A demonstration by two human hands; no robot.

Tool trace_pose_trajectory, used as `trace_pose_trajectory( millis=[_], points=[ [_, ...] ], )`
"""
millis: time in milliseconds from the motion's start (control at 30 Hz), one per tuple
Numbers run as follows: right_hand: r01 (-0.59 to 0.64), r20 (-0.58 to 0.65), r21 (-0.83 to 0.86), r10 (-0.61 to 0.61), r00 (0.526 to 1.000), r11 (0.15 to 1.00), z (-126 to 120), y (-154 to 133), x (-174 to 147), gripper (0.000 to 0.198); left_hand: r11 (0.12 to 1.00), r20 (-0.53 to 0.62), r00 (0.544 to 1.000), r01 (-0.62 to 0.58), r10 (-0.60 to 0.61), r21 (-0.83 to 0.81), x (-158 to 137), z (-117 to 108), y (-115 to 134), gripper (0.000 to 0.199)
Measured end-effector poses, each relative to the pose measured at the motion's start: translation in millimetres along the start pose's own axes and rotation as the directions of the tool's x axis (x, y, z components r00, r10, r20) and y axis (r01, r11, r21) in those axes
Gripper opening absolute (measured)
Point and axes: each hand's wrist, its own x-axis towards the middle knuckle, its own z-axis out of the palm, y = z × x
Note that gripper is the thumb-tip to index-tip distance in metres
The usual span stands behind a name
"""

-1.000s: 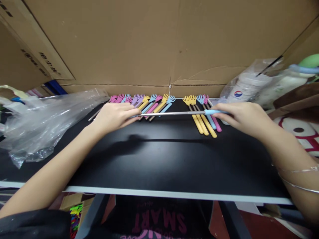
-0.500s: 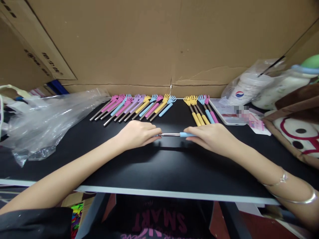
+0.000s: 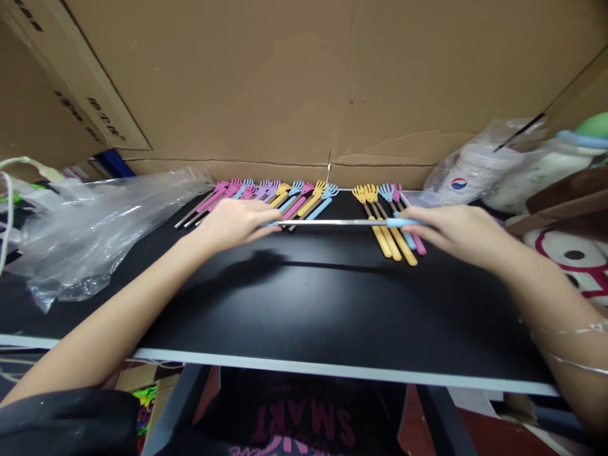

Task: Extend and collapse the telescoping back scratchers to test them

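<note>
- Left hand [image 3: 237, 223]: is gripping one end of the blue-handled rod [image 3: 332, 222], thumb and fingers closed around it. A little blue is showing at the fingertips; what the palm is covering cannot be told.
- Right hand [image 3: 456, 234]: is pinching the light-blue handle [image 3: 395, 223] at the other end, thumb opposed to fingers, with no visible gap.
- Rod position: it is spanning the space between the hands, nearly level, above the black table [image 3: 304, 323]; its shadow [image 3: 337, 265] is falling apart from it. The two-ended hold is presumably keeping it straight and steady.
- Left row of scratchers [image 3: 311, 204]: these are lying slanted, claw heads toward the cardboard [image 3: 237, 82], the left hand partly hiding them. The common direction is probably keeping them orderly.
- Right group of scratchers [image 3: 405, 250]: handles are pointing toward the person, apparently for easy access; a gap is separating the two sets.
- Surroundings: a clear bag [image 3: 95, 234] and a cup [image 3: 475, 177] are standing off to the sides, seemingly leaving the middle for handling.
</note>
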Motion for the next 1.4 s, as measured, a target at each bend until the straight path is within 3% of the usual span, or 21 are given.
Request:
trace_pose_trajectory(
  millis=[167, 467, 567, 667, 767, 833, 933, 1167, 1267, 1400],
  points=[
    [-0.097, 0.012, -0.047, 0.097, 0.995, 0.994, -7.6, 19.8, -2.8, 0.048, 0.996, 0.03, 0.999, 0.025, -0.028, 0.083, -3.0, -0.1, -10.7, 0.038],
    [-0.017, 0.057, 0.007, 0.017, 0.998, 1.0, 17.1, 10.5, 1.5, 0.041, 0.997, 0.037, 0.999, -0.004, 0.002, 0.078, -8.0, 6.2, -6.9, 0.037],
    [0.032, -0.034, -0.031, -0.033, 0.999, 0.999, 22.9, 10.9, 2.8, 0.042, 0.996, 0.038, 0.999, -0.006, 0.003, 0.089, -8.7, 7.5, -7.6, 0.036],
    [0.068, -0.136, -0.07, -0.077, 0.988, 0.995, 24.8, -4.9, 4.1, 0.043, 0.996, -0.018, 1.0, -0.003, 0.005, 0.086, -5.6, 6.6, 1.2, 0.035],
    [0.153, -0.153, -0.041, -0.157, 0.976, 0.987, 26.8, -37.1, 5.3, 0.039, 0.997, -0.079, 0.994, -0.076, 0.075, -0.01, 1.0, 8.1, 23.4, 0.031],
    [0.24, -0.108, -0.026, -0.242, 0.964, 0.97, 28.5, -57.4, 5.7, 0.036, 0.987, -0.036, 0.99, -0.138, 0.135, -0.08, 4.9, 10.8, 39.3, 0.029],
    [0.268, -0.107, -0.003, -0.267, 0.958, 0.963, 29.0, -71.3, 6.0, 0.033, 0.982, 0.008, 0.988, -0.151, 0.153, -0.111, 7.2, 13.3, 52.3, 0.028],
    [0.254, -0.153, 0.004, -0.251, 0.956, 0.967, 20.1, -63.8, 5.3, 0.037, 0.986, 0.033, 0.991, -0.125, 0.129, -0.111, 7.4, 3.1, 53.1, 0.028],
    [0.221, -0.095, 0.03, -0.217, 0.972, 0.975, 18.3, -53.3, 5.4, 0.041, 0.986, 0.068, 0.992, -0.097, 0.107, -0.134, 7.5, 2.5, 49.3, 0.029],
    [0.096, 0.047, 0.115, -0.102, 0.994, 0.989, 14.2, -13.2, 5.1, 0.045, 0.991, 0.208, 0.978, 0.024, 0.003, -0.129, 3.9, 9.4, 26.0, 0.03]
  ],
)
